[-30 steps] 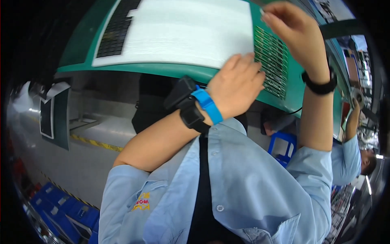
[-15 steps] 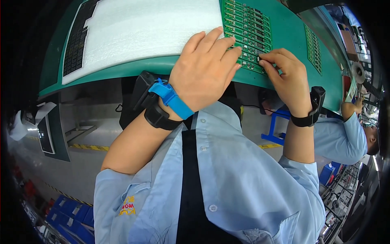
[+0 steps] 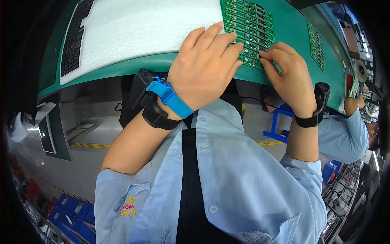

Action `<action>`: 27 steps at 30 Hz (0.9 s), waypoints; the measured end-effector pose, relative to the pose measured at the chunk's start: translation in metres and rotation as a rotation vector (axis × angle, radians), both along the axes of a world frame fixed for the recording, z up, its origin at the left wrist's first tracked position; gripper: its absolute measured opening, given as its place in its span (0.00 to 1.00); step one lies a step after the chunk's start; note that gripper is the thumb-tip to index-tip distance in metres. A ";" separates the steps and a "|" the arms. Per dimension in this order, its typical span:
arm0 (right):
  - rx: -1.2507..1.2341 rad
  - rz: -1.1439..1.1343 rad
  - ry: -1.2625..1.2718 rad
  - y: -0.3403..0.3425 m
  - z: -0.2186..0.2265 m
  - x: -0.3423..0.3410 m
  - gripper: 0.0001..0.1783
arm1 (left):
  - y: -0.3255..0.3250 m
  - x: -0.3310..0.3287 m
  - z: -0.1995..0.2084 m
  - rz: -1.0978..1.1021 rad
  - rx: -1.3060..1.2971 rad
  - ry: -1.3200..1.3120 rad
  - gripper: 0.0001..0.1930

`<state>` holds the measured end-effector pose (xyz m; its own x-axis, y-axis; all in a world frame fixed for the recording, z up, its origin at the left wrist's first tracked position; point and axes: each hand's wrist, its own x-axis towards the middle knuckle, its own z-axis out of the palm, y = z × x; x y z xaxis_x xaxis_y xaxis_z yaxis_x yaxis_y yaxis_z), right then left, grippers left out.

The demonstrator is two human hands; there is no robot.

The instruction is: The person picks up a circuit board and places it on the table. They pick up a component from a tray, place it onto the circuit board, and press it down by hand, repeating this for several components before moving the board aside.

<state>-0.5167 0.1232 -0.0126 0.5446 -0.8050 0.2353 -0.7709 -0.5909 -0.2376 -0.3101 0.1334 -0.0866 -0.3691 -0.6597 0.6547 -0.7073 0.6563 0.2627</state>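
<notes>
A panel of narrow green circuit boards [image 3: 248, 24], joined side by side and carrying small components, lies on the green bench mat. My left hand [image 3: 207, 67] is open, fingers stretched over the panel's left edge and the border of a white foam sheet [image 3: 150, 28]. At the panel's near right part, my right hand [image 3: 286, 67] is closed in a pinch, thumb and forefinger meeting at the board surface. Whatever is between those fingertips is too small and covered to make out. Blue and black bands circle my left wrist, a black one my right.
Rows of small black parts [image 3: 72, 57] line the foam's left side. Another green board panel [image 3: 315, 44] lies farther right on the green mat [image 3: 290, 30]. A co-worker's sleeve [image 3: 343, 136] shows at the right, beyond a blue stool [image 3: 278, 126]. Blue bins [image 3: 73, 207] stand at lower left.
My right hand stays at the same part of the panel, shifted slightly right in view. A small piece visible at its fingertips earlier is now hidden. My left hand keeps its place on the panel.
</notes>
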 end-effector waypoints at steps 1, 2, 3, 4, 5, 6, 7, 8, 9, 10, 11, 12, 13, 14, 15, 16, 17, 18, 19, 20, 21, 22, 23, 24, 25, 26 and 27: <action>0.001 0.000 0.001 0.003 0.002 0.002 0.07 | 0.000 0.000 0.000 -0.002 0.004 0.001 0.17; -0.024 -0.006 0.056 0.008 0.005 0.006 0.08 | 0.000 0.000 -0.001 0.000 0.008 0.002 0.17; -0.048 -0.012 0.111 0.013 0.007 0.010 0.09 | 0.000 0.000 -0.001 0.003 0.008 0.002 0.17; -0.073 -0.018 0.167 0.015 0.008 0.012 0.10 | -0.001 0.000 -0.001 0.003 0.008 0.001 0.16; -0.073 -0.014 0.167 0.014 0.007 0.012 0.10 | -0.001 0.000 -0.001 0.003 0.007 0.000 0.16; -0.014 -0.049 0.105 0.013 0.006 0.010 0.11 | -0.002 0.000 -0.002 0.005 0.007 -0.001 0.16; 0.043 -0.086 0.043 0.013 0.006 0.007 0.11 | -0.002 0.000 -0.001 0.008 0.005 0.000 0.16; 0.100 -0.121 -0.018 0.012 0.007 0.005 0.12 | -0.002 0.000 0.000 0.002 0.006 0.009 0.16; 0.097 -0.111 -0.021 0.009 0.009 0.003 0.12 | -0.002 0.001 0.000 0.001 0.007 0.014 0.16; 0.091 -0.133 -0.096 0.004 0.014 0.001 0.12 | -0.002 0.003 -0.001 0.003 0.007 0.019 0.16; 0.087 -0.152 -0.171 -0.002 0.020 0.001 0.12 | -0.001 0.004 -0.001 0.017 0.004 0.016 0.16; 0.080 -0.177 -0.248 -0.006 0.025 0.005 0.12 | 0.000 0.004 -0.002 0.002 0.007 0.043 0.17; 0.076 -0.165 -0.252 -0.011 0.032 0.013 0.12 | 0.001 0.004 -0.003 -0.011 0.010 0.069 0.17; 0.063 -0.096 -0.270 -0.024 0.039 0.023 0.11 | 0.000 0.006 -0.003 -0.008 0.007 0.086 0.17; 0.051 -0.024 -0.288 -0.038 0.045 0.034 0.11 | -0.001 0.007 -0.003 0.020 -0.005 0.071 0.17; 0.039 0.049 -0.306 -0.052 0.047 0.046 0.10 | -0.001 0.007 -0.004 0.006 0.002 0.092 0.17; 0.032 0.082 -0.321 -0.067 0.045 0.059 0.10 | -0.002 0.006 -0.005 -0.009 0.006 0.112 0.17; 0.050 0.160 -0.276 -0.083 0.043 0.076 0.10 | -0.003 0.006 -0.007 0.022 -0.006 0.096 0.17; 0.069 0.249 -0.227 -0.098 0.042 0.097 0.11 | -0.002 0.004 -0.009 0.029 -0.007 0.094 0.17; 0.082 0.317 -0.172 -0.108 0.043 0.117 0.11 | -0.003 0.002 -0.010 0.016 -0.008 0.096 0.17; 0.081 0.315 -0.168 -0.114 0.043 0.141 0.11 | -0.005 0.001 -0.011 0.038 -0.019 0.087 0.17; 0.081 0.308 -0.160 -0.116 0.044 0.166 0.12 | -0.007 -0.001 -0.012 0.024 -0.035 0.085 0.16; 0.032 0.336 -0.093 -0.129 0.038 0.184 0.13 | -0.008 -0.003 -0.013 0.009 -0.051 0.084 0.15; -0.014 0.366 -0.026 -0.141 0.028 0.203 0.13 | -0.010 -0.002 -0.014 -0.003 -0.064 0.084 0.16; -0.034 0.387 -0.050 -0.143 0.024 0.221 0.13 | -0.009 -0.001 -0.012 0.011 -0.071 0.083 0.16; -0.055 0.407 -0.074 -0.144 0.020 0.238 0.13 | -0.008 0.001 -0.011 -0.014 -0.008 0.036 0.16; -0.058 0.420 -0.072 -0.145 0.014 0.253 0.13 | -0.007 0.001 -0.010 -0.037 0.059 -0.008 0.17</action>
<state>-0.2634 -0.0215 0.0014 0.8030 -0.5010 0.3227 -0.4430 -0.8640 -0.2390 -0.3089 0.1267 -0.0966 -0.3992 -0.6826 0.6121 -0.6850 0.6658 0.2958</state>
